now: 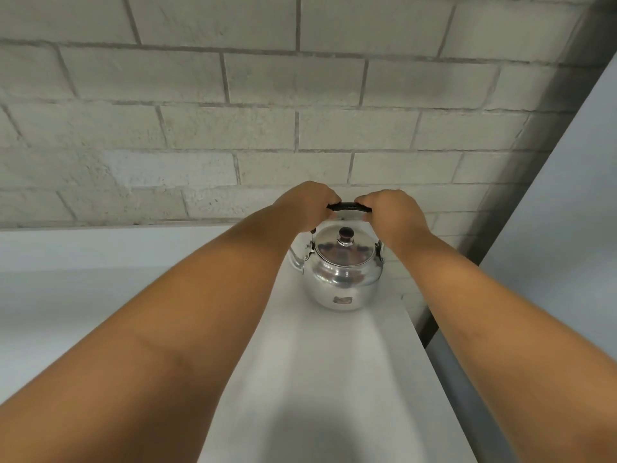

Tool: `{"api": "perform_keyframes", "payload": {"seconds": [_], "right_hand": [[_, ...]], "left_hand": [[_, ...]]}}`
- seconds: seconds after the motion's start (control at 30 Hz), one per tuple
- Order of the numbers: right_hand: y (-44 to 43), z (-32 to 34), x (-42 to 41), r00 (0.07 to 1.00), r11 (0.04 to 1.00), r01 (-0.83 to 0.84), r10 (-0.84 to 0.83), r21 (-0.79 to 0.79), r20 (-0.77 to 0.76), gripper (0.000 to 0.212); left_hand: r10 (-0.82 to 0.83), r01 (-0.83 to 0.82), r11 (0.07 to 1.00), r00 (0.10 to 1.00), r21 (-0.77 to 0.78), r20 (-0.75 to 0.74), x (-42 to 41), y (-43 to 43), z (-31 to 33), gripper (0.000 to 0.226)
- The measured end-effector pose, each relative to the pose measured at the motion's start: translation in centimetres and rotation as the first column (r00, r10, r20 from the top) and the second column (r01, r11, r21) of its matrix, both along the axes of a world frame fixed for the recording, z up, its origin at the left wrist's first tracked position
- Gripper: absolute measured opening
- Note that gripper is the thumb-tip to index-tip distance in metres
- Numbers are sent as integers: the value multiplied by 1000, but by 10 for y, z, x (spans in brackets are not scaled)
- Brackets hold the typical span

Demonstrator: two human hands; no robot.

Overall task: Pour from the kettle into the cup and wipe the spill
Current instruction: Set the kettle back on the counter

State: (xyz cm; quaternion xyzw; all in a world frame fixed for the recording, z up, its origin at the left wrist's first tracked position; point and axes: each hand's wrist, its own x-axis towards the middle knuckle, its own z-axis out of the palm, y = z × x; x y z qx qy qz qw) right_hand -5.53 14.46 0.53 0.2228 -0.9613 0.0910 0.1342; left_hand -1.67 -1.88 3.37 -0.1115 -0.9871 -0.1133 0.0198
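Note:
A shiny steel kettle (344, 275) with a dark lid knob stands upright on a white counter (327, 379), close to the brick wall. Its spout points left and is partly hidden behind my left forearm. The black handle (349, 206) arches over the lid. My left hand (305, 203) is closed around the handle's left end. My right hand (390, 212) is closed around its right end. No cup, cloth or spill is in view.
A pale brick wall (300, 111) rises directly behind the kettle. A grey panel (567, 195) slants along the right side, leaving a dark gap beside the counter's right edge (424, 345). A white surface (83, 262) extends to the left.

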Motion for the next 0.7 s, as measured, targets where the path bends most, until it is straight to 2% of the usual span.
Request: {"api": "perform_keyframes", "payload": {"seconds": [0.17, 0.27, 0.37, 0.43, 0.57, 0.7], "right_hand": [[0, -14, -6, 998, 997, 19, -14, -77, 67, 26], [4, -22, -1, 999, 988, 25, -18, -153, 48, 34], [5, -23, 9, 995, 986, 5, 11, -169, 95, 58], [-1, -20, 21, 995, 975, -36, 56, -220, 84, 63], [-36, -10, 62, 987, 948, -100, 133, -302, 92, 56], [-93, 3, 123, 950, 925, -273, 303, -264, 79, 45]], "left_hand": [[22, -22, 1000, 1000, 3, 22, -8, 3, -13, 17], [45, -45, 998, 999, 36, 3, -5, 4, -21, 22], [81, -82, 994, 997, 77, 7, 8, -3, -26, 50], [98, -95, 989, 995, 116, -23, 25, -15, -23, 59], [173, -154, 957, 983, 245, -59, 80, -52, -15, 45], [308, -290, 928, 950, 234, -45, 162, -103, -19, 34]]}}
